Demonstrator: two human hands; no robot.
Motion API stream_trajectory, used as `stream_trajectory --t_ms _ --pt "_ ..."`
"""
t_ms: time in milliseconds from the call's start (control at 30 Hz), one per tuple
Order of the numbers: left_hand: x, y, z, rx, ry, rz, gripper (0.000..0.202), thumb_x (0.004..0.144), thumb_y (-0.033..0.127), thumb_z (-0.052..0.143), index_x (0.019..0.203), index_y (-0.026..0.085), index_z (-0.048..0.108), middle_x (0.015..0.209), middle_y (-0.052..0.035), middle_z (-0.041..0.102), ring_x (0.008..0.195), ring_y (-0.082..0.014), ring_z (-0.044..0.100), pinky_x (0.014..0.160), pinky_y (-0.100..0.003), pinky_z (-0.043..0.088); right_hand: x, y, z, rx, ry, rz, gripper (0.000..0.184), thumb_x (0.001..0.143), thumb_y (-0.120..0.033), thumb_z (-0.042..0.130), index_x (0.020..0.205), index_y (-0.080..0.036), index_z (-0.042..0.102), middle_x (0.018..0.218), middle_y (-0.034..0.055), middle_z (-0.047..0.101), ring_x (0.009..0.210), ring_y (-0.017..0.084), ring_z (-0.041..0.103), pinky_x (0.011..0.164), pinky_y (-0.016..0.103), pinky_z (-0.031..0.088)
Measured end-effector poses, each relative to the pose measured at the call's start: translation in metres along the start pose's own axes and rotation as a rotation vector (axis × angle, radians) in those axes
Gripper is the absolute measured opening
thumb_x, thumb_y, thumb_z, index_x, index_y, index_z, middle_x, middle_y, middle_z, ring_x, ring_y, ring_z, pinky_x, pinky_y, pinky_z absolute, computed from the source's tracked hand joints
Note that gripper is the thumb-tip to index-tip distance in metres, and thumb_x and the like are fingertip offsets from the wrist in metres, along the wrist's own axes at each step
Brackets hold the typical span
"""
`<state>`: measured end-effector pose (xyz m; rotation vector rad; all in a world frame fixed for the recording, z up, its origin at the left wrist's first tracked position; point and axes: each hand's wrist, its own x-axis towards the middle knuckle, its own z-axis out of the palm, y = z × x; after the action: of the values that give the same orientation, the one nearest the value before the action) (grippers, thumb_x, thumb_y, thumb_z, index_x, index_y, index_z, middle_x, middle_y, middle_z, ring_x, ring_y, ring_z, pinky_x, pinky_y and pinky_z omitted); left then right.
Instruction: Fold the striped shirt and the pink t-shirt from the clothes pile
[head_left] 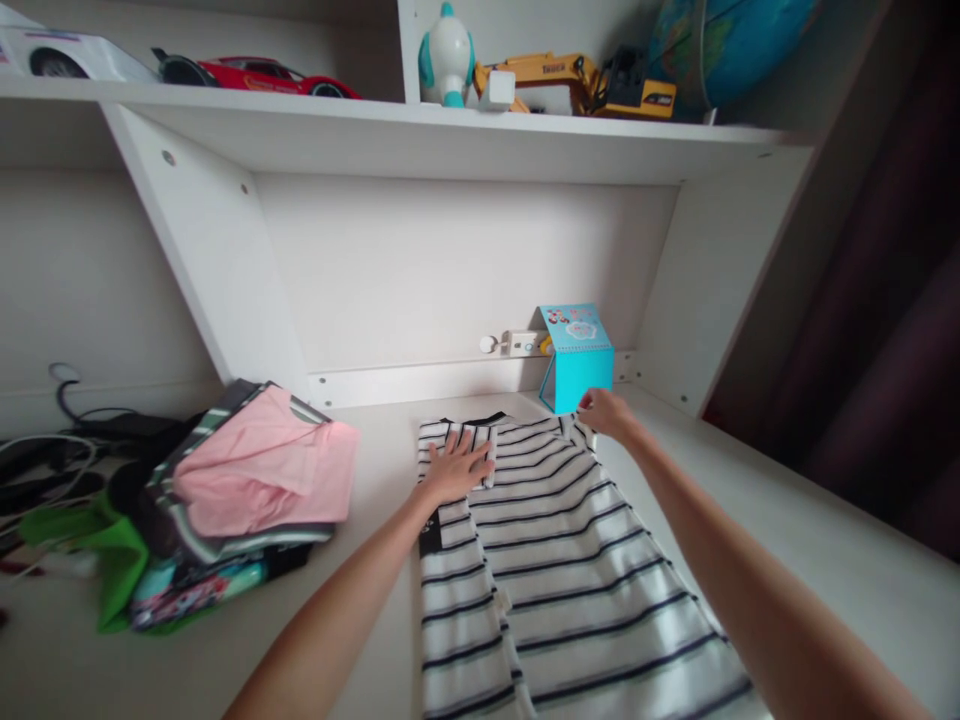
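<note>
You are pressing your left hand (457,466) flat and open on the striped shirt (555,560), while your right hand (604,412) is pinching its far corner beside the blue box (577,360)

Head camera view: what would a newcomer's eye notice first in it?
First, the striped shirt spread on the white desk, with the left hand flat on its folded sleeve and the right hand at its far corner. Then the pile of clothes with the pink one on top, at the left.
</note>
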<state>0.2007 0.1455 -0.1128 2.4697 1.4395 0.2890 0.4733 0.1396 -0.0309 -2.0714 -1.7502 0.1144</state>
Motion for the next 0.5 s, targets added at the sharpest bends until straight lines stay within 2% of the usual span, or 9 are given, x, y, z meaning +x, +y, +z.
stream_trajectory --t_ms 100,167,233,267,300,367,433,500 --pt "0.001 -0.004 0.002 -0.078 0.046 -0.009 0.052 0.086 0.059 0.017 0.131 0.04 0.032 0.146 0.0021 0.015 0.133 -0.0302 0.003 0.098 -0.062 -0.001 -0.014 -0.058 0.015 -0.016 -0.02 -0.141 0.027 0.086 -0.033 0.05 0.106 -0.014 0.053 0.105 0.0058 0.055 0.092 0.017 0.055 0.08 0.038 0.045" --pt "0.003 -0.008 0.004 -0.185 0.124 -0.049 0.048 0.088 0.054 0.02 0.129 0.036 0.038 0.142 0.0011 0.027 0.133 -0.0269 0.012 0.102 -0.056 0.0 -0.028 -0.092 0.029 0.005 -0.076 -0.267 0.025 0.085 -0.03 0.05 0.105 -0.014 0.053 0.102 0.0056 0.057 0.092 0.017 0.055 0.081 0.036 0.044" --pt "0.006 -0.013 0.005 -0.296 0.199 -0.11 0.045 0.09 0.047 0.021 0.126 0.031 0.042 0.136 -0.0011 0.04 0.129 -0.0243 0.024 0.105 -0.048 0.004 -0.045 -0.112 0.037 0.038 -0.159 -0.399 0.026 0.082 -0.027 0.055 0.105 -0.015 0.054 0.097 0.0045 0.06 0.092 0.016 0.055 0.081 0.03 0.041" --pt "0.007 -0.016 0.005 -0.338 0.225 -0.139 0.044 0.09 0.044 0.021 0.126 0.028 0.042 0.133 -0.0023 0.044 0.128 -0.0234 0.028 0.106 -0.045 0.007 -0.054 -0.114 0.037 0.055 -0.195 -0.453 0.03 0.079 -0.026 0.057 0.107 -0.016 0.053 0.097 0.0042 0.06 0.093 0.015 0.055 0.081 0.027 0.04" --pt "0.008 -0.018 0.004 -0.369 0.243 -0.162 0.044 0.091 0.042 0.021 0.127 0.026 0.041 0.131 -0.0035 0.046 0.126 -0.0227 0.031 0.106 -0.042 0.01 -0.063 -0.11 0.034 0.07 -0.222 -0.489 0.033 0.078 -0.027 0.058 0.109 -0.017 0.052 0.098 0.0045 0.061 0.094 0.015 0.055 0.081 0.025 0.039" --pt "0.01 -0.02 0.003 -0.406 0.261 -0.188 0.044 0.091 0.038 0.023 0.129 0.022 0.038 0.127 -0.0058 0.049 0.123 -0.0214 0.036 0.104 -0.038 0.017 -0.083 -0.088 0.022 0.083 -0.254 -0.502 0.036 0.079 -0.03 0.055 0.113 -0.017 0.05 0.103 0.0068 0.06 0.094 0.016 0.055 0.079 0.024 0.039" --pt "0.011 -0.019 0.001 -0.456 0.272 -0.208 0.044 0.089 0.036 0.03 0.13 0.02 0.037 0.12 -0.0061 0.055 0.118 -0.0203 0.042 0.101 -0.034 0.024 -0.105 -0.051 0.008 0.072 -0.279 -0.458 0.035 0.082 -0.032 0.049 0.111 -0.014 0.049 0.102 0.0097 0.061 0.088 0.017 0.057 0.074 0.026 0.041" --pt "0.012 -0.018 -0.001 -0.521 0.27 -0.225 0.045 0.086 0.034 0.037 0.129 0.022 0.038 0.113 -0.0042 0.059 0.111 -0.0194 0.048 0.097 -0.032 0.029 -0.13 -0.011 -0.002 0.052 -0.334 -0.384 0.032 0.08 -0.033 0.047 0.106 -0.014 0.052 0.092 0.0093 0.063 0.079 0.018 0.059 0.067 0.026 0.042"
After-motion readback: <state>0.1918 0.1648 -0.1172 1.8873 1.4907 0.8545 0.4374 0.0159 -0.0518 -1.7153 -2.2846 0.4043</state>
